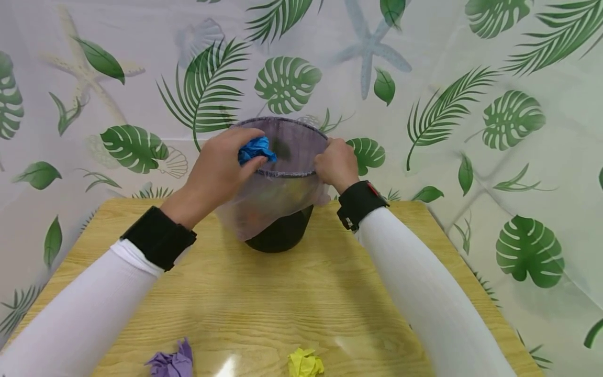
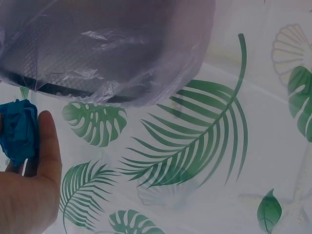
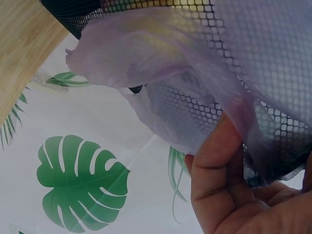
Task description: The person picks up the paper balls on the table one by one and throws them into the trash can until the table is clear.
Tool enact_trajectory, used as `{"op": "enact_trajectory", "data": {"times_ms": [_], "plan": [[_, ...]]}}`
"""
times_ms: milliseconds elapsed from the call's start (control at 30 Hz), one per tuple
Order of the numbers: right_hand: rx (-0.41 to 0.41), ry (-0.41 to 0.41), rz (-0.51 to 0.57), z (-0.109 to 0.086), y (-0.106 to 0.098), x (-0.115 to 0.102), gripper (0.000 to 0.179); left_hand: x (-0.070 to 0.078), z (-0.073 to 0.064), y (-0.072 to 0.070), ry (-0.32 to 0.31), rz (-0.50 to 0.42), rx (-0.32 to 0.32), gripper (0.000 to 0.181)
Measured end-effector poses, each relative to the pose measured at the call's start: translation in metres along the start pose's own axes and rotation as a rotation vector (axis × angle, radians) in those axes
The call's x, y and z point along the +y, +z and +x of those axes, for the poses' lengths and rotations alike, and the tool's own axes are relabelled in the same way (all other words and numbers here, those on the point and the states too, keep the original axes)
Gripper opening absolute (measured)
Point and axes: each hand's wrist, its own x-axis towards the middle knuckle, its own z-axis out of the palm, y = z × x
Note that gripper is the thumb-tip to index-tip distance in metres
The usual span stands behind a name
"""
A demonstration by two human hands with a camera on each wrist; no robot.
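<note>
A dark mesh wastebasket [image 1: 278, 234] stands tilted at the back of the table, lined with a translucent purplish plastic bag [image 1: 264, 201] folded over its rim. My left hand [image 1: 219, 165] pinches a crumpled blue paper ball [image 1: 256, 150] between thumb and fingers at the left side of the basket's mouth. In the left wrist view, the blue ball sits beside the bag-covered basket wall. On the other side, my right hand [image 1: 338, 163] grips the rim through the bag. The right wrist view shows its thumb and fingers around the bag and mesh edge. Yellowish color shows through the mesh.
A crumpled purple paper ball [image 1: 173, 360] and a crumpled yellow paper ball [image 1: 306, 362] lie at the near edge of the wooden table [image 1: 264, 303]. Behind the table hangs a leaf-patterned sheet [image 1: 438, 47], close to the basket's back.
</note>
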Motion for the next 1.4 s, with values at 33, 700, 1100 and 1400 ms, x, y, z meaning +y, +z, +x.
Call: {"op": "enact_trajectory", "data": {"times_ms": [33,700,1100,1400], "plan": [[0.002,-0.001,0.003,0.0,0.0,0.0,0.016,0.0,0.003,0.002,-0.011,0.007,-0.002,0.04],[0.002,0.006,-0.004,-0.002,-0.001,-0.002,0.015,-0.007,0.033,0.033,-0.155,0.039,-0.168,0.063],[0.0,0.008,-0.017,0.001,0.001,-0.001,0.02,-0.009,0.024,0.032,-0.122,0.074,-0.142,0.069],[-0.01,0.009,-0.022,0.0,0.0,-0.001,0.016,-0.007,0.012,0.027,-0.03,0.145,-0.05,0.062]]}}
